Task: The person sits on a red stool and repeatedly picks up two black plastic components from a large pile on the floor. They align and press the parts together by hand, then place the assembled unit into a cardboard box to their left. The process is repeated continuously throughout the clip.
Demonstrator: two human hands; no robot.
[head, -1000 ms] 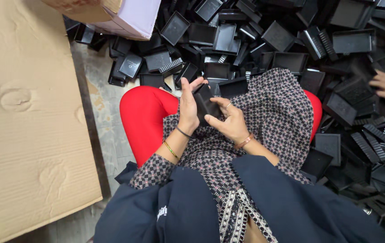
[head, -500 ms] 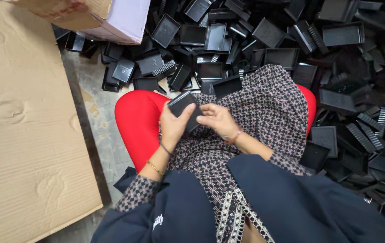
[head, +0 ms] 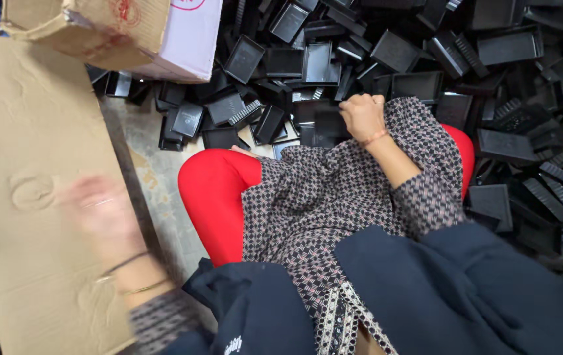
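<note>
My right hand (head: 362,115) reaches forward past my knee to the near edge of a big heap of black plastic trays (head: 386,52). Its fingers are curled down over one black tray (head: 324,128) lying at the heap's edge. My left hand (head: 100,213) is swung out to the left over a flat sheet of cardboard (head: 25,131). It is motion-blurred, so what it holds, if anything, is hidden. My lap shows red trousers (head: 212,190), a checked tunic and a dark jacket.
A torn cardboard box (head: 130,33) with a white side stands at the top left, partly over the trays. Bare stone floor (head: 156,190) shows between the cardboard sheet and my leg. The tray heap fills the top and right.
Both hands were together on one small black tray over my lap. They have parted: the left swung out over the cardboard, the right went forward to the heap.
</note>
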